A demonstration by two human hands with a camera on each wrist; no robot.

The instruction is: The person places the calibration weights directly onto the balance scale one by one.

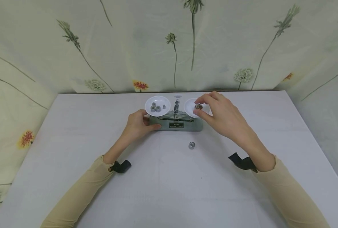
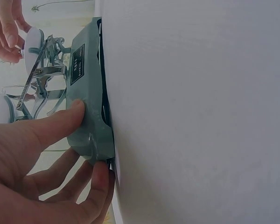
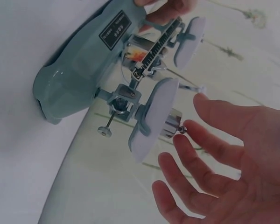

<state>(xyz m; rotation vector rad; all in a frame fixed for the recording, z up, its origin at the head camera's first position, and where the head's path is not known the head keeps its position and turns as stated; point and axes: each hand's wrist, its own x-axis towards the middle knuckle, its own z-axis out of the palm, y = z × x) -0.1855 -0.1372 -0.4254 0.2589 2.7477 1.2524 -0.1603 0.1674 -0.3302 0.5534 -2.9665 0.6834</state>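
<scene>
A green balance scale (image 1: 196, 126) with two white pans stands towards the back of the table. My left hand (image 1: 136, 125) grips the left end of its base, thumb on the front face and fingers round the end. Several small metal weights (image 1: 158, 109) are on the left pan (image 1: 161, 99). Over the right pan (image 1: 189, 108) is my right hand (image 1: 226, 115), fingers loosely bent. A metal weight (image 3: 170, 125) with a knob stands on that pan. In the right wrist view the fingertips are at the knob, while the thumb is apart from it.
Another metal weight (image 1: 191, 145) stands on the white table (image 1: 169, 196) in front of the scale. Behind the table's back edge hangs a flower-patterned cloth (image 1: 146, 47). Black straps (image 1: 243, 162) hang at both wrists.
</scene>
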